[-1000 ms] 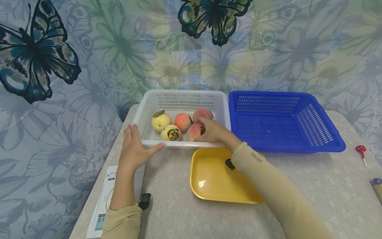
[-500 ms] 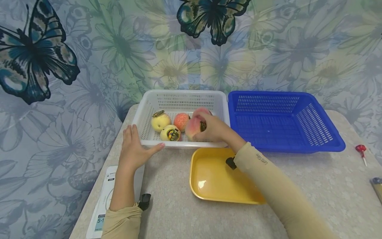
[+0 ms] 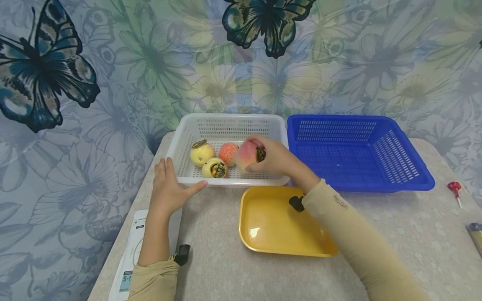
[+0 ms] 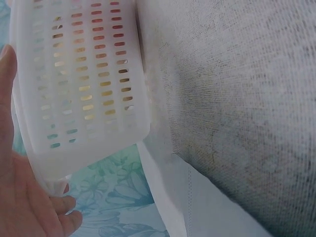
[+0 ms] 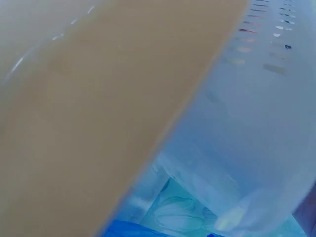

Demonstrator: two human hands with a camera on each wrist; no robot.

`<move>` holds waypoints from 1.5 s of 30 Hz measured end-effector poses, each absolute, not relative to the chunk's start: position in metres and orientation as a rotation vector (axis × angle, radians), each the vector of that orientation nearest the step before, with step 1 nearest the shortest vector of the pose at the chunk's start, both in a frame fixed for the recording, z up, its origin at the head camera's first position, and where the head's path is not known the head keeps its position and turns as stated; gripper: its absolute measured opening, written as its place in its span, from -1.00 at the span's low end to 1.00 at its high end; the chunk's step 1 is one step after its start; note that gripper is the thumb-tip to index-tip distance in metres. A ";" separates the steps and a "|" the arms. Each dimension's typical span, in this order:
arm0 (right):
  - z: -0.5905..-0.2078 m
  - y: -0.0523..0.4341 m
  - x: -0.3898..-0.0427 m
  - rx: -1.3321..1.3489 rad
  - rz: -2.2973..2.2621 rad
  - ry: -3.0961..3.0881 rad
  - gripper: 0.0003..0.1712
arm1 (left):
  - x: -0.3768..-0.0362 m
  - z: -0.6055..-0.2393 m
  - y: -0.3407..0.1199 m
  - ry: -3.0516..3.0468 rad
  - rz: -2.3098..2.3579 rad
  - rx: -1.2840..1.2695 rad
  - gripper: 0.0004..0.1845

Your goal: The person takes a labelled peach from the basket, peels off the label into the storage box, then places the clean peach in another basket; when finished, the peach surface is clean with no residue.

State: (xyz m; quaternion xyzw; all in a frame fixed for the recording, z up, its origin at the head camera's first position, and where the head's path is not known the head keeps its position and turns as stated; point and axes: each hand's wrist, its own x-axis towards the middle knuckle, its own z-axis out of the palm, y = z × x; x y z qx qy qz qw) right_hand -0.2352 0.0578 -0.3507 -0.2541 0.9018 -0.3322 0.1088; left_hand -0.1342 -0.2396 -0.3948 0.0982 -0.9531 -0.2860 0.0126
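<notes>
Gripping a pink peach (image 3: 245, 155), the right hand (image 3: 276, 159) has it lifted just above the floor of the white basket (image 3: 196, 180), toward the basket's right side. Fingers are curled round the fruit; a dark sticker on the peach faces the camera next to the thumb.

Left hand (image 3: 168, 190) rests flat against the basket's near-left corner, fingers straight, thumb lying along the front rim. Left wrist view confirms it: palm (image 4: 24, 197) against the white slotted wall (image 4: 79, 74), nothing grasped.

Also in the white basket:
- yellow fruit with a dark top (image 3: 201, 152), left side
- yellow fruit with a dark round label (image 3: 214, 169), near the front wall, touching the first
- orange-red fruit (image 3: 228, 152), middle, just left of the held peach

Blue basket (image 3: 421, 182) sits just right of the white one, walls nearly touching. Yellow tray (image 3: 263, 225) lies on the tabletop (image 3: 395, 234) just in front of the white basket, under the right forearm. Both arms wear tan sleeves (image 3: 361, 246).

White printed sheet (image 3: 129, 255) lies at the tabletop's left edge under the left forearm. Small red-handled tool (image 3: 456, 191) sits far right, well apart from the baskets.

Right wrist view is blurred: only a tan sleeve and a pale basket wall can be made out.
</notes>
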 end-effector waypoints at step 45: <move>-0.314 0.117 -0.164 -0.870 -1.201 2.644 -0.03 | -0.112 -0.354 -0.098 -2.686 -1.266 -0.435 0.15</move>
